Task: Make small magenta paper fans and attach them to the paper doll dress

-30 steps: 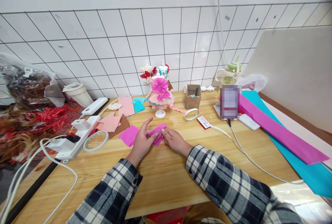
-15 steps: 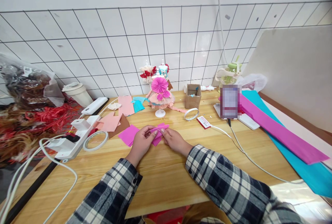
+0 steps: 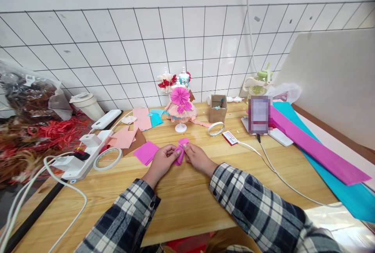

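Between my hands is a small piece of magenta crepe paper (image 3: 181, 151), gathered narrow at its middle, with its ends flaring above and below the fingers. My left hand (image 3: 164, 160) pinches it from the left, thumb against fingers. From the other side my right hand (image 3: 197, 157) pinches it near the same spot. A flat magenta paper sheet (image 3: 145, 153) lies on the table beside my left hand. Behind the hands stands a miniature dress form (image 3: 181, 106) in a peach skirt with magenta pleated paper rosettes; two more small forms are partly hidden behind it.
Left of me lie a tape roll (image 3: 108, 159), a power strip (image 3: 88, 157) with cables, and peach paper scraps (image 3: 121, 138). A cardboard box (image 3: 218, 108), another tape roll (image 3: 216, 129) and a phone (image 3: 260, 114) stand farther back. Long magenta paper (image 3: 319, 149) covers the right side.
The magenta paper between my fingers has gone from spread out sideways to a narrow, upright gathered shape. Both hands have stayed in nearly the same place.
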`<control>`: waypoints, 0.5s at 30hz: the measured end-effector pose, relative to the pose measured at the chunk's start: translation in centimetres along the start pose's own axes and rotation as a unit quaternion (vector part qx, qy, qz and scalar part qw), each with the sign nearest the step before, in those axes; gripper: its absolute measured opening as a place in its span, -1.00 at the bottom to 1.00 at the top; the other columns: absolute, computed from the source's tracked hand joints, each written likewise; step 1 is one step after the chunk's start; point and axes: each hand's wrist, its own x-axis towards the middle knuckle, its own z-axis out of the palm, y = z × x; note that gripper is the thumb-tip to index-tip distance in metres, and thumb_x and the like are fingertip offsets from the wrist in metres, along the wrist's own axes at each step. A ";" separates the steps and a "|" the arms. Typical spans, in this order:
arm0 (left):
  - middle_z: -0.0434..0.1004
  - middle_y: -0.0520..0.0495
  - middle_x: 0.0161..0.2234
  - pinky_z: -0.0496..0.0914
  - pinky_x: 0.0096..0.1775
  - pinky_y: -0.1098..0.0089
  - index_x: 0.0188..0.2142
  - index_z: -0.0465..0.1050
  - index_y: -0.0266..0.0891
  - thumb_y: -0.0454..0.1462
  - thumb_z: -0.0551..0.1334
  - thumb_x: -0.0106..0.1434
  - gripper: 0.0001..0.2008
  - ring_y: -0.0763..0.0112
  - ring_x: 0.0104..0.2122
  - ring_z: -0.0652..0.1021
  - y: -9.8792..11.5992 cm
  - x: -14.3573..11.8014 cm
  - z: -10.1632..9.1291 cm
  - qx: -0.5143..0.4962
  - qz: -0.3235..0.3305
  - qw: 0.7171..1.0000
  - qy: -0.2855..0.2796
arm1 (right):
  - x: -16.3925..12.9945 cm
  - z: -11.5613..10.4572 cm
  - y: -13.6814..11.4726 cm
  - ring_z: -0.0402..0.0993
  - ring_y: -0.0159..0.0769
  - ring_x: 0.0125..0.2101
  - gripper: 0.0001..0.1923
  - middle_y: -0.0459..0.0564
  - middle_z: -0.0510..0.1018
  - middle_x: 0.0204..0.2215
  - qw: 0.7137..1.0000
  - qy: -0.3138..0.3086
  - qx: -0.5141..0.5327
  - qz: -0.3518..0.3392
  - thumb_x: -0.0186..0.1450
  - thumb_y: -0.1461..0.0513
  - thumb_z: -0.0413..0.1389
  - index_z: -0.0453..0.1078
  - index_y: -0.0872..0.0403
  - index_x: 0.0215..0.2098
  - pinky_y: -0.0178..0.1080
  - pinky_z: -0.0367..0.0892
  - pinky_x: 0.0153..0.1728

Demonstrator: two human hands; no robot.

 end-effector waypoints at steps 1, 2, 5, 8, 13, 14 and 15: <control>0.49 -0.02 -0.52 0.32 -0.39 0.43 -0.43 0.42 -0.28 -0.01 0.25 0.11 -0.65 0.42 -0.50 0.45 0.0 0.0 0.0 0.004 0.001 1.000 0.004 | 0.0 0.0 0.0 0.18 -0.39 -0.60 -0.55 -0.13 0.29 -0.63 1.000 -0.002 0.000 -0.002 0.39 -0.05 -0.27 0.14 0.03 -0.48 -0.32 0.13 -0.53; 0.48 -0.01 -0.52 0.31 -0.40 0.43 -0.43 0.42 -0.28 -0.01 0.25 0.11 -0.66 0.43 -0.51 0.44 0.1 0.0 0.0 0.008 0.000 1.000 0.013 | 0.0 0.0 0.0 0.18 -0.39 -0.60 -0.55 -0.13 0.29 -0.63 1.000 -0.004 0.000 -0.003 0.39 -0.05 -0.26 0.14 0.03 -0.49 -0.32 0.13 -0.53; 0.45 0.02 -0.55 0.28 -0.47 0.46 -0.45 0.42 -0.27 -0.01 0.26 0.09 -0.67 0.45 -0.55 0.41 0.3 0.0 0.0 0.008 -0.006 0.999 0.050 | -0.1 0.0 -0.2 0.17 -0.39 -0.61 -0.55 -0.13 0.28 -0.64 1.000 -0.004 0.007 -0.004 0.39 -0.05 -0.27 0.13 0.03 -0.50 -0.31 0.13 -0.54; 0.43 0.03 -0.56 0.28 -0.48 0.47 -0.48 0.41 -0.26 -0.01 0.27 0.07 -0.66 0.45 -0.56 0.41 0.6 0.0 0.0 0.003 -0.005 0.998 0.061 | -0.1 0.0 -0.3 0.18 -0.39 -0.60 -0.55 -0.12 0.29 -0.63 1.000 -0.002 0.014 0.000 0.39 -0.04 -0.26 0.12 0.03 -0.51 -0.31 0.14 -0.53; 0.46 0.02 -0.54 0.30 -0.45 0.45 -0.47 0.43 -0.26 -0.01 0.27 0.07 -0.67 0.43 -0.53 0.44 0.6 0.0 0.0 -0.002 -0.010 0.999 0.052 | -0.1 0.0 -0.2 0.19 -0.38 -0.60 -0.54 -0.12 0.29 -0.63 1.000 -0.001 0.017 0.003 0.39 -0.03 -0.26 0.13 0.03 -0.53 -0.31 0.15 -0.53; 0.47 0.02 -0.54 0.31 -0.44 0.45 -0.47 0.43 -0.26 -0.01 0.28 0.07 -0.67 0.42 -0.52 0.45 0.6 0.0 0.0 -0.003 -0.010 0.999 0.052 | 0.0 0.0 -0.1 0.19 -0.38 -0.60 -0.54 -0.12 0.29 -0.63 1.000 0.000 0.018 0.002 0.39 -0.03 -0.26 0.13 0.03 -0.53 -0.31 0.15 -0.53; 0.47 0.02 -0.53 0.32 -0.43 0.45 -0.46 0.43 -0.26 -0.02 0.28 0.06 -0.68 0.41 -0.51 0.46 0.6 0.0 0.0 -0.003 -0.011 0.999 0.052 | 0.0 0.0 -0.1 0.19 -0.38 -0.60 -0.54 -0.12 0.29 -0.63 1.000 0.000 0.019 0.000 0.39 -0.03 -0.26 0.13 0.03 -0.53 -0.31 0.15 -0.53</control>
